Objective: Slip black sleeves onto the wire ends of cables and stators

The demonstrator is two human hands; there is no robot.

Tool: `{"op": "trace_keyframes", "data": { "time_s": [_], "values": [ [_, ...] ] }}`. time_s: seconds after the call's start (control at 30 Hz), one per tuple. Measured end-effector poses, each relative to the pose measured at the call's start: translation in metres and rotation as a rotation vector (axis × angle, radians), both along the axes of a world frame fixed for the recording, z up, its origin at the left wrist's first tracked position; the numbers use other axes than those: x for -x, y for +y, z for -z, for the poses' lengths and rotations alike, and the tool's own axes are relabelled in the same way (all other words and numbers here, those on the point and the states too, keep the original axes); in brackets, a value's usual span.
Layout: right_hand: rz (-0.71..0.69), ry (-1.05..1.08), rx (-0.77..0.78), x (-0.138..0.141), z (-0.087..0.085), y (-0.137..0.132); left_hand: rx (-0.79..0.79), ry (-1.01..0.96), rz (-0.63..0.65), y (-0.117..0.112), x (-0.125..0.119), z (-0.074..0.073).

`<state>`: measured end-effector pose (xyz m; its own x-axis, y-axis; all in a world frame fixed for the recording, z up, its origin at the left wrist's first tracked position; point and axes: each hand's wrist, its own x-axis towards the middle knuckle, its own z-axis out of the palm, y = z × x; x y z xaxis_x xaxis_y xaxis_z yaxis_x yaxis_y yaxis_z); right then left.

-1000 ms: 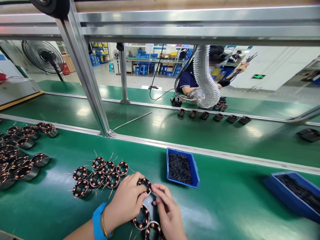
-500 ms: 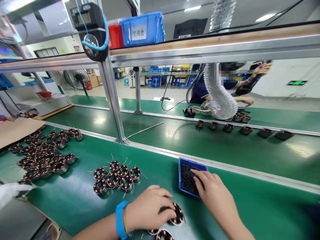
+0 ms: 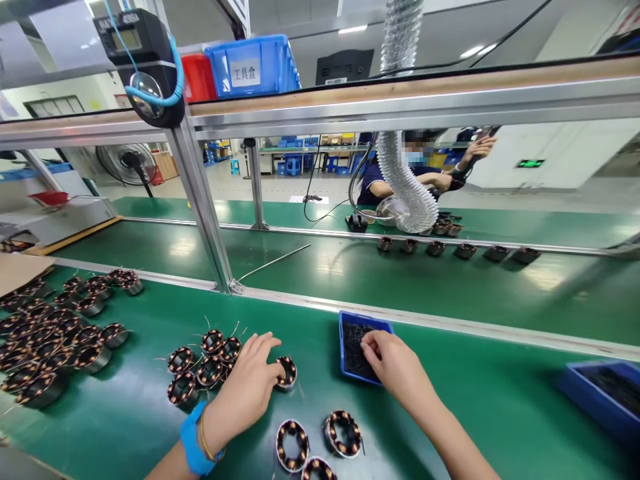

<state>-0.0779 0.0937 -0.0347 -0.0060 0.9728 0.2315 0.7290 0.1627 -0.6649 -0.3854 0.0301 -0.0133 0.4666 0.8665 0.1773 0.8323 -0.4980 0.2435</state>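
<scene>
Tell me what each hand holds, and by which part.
Left hand: fingertips on the rim of a copper-wound stator, grip unclear. Right hand: over a blue tray of black pieces, any hold hidden.

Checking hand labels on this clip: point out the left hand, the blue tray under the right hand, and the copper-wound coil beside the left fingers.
Left hand (image 3: pixel 243 390), head view, back of the hand.
Blue tray (image 3: pixel 365 319), head view, far rim.
Copper-wound coil (image 3: pixel 287 361), head view, winding at its far edge.
</scene>
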Motion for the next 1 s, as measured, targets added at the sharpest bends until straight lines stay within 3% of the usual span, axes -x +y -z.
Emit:
{"op": "trace_keyframes", "data": {
  "time_s": [0.1,0.23,0.33,0.43,0.6,1.0],
  "values": [
    [0.0,0.195,0.07,0.006,-0.013,-0.004,0.0,-0.047,0.048,0.001,-0.001,-0.002],
    [-0.119,0.435,0.185,0.039,-0.022,-0.022,0.057,-0.173,0.08,-0.001,-0.008,-0.005],
    [-0.202,0.575,0.27,0.069,-0.018,-0.036,0.114,-0.198,0.094,-0.006,-0.017,-0.003],
    [-0.213,0.689,0.324,0.088,-0.006,-0.043,0.124,-0.167,0.011,-0.011,-0.023,0.002],
    [-0.204,0.72,0.348,0.095,0.007,-0.042,0.145,-0.183,-0.069,-0.013,-0.026,0.01],
    [-0.235,0.631,0.365,0.098,0.011,-0.036,0.201,-0.232,-0.087,-0.013,-0.023,0.011]
  ]
}}
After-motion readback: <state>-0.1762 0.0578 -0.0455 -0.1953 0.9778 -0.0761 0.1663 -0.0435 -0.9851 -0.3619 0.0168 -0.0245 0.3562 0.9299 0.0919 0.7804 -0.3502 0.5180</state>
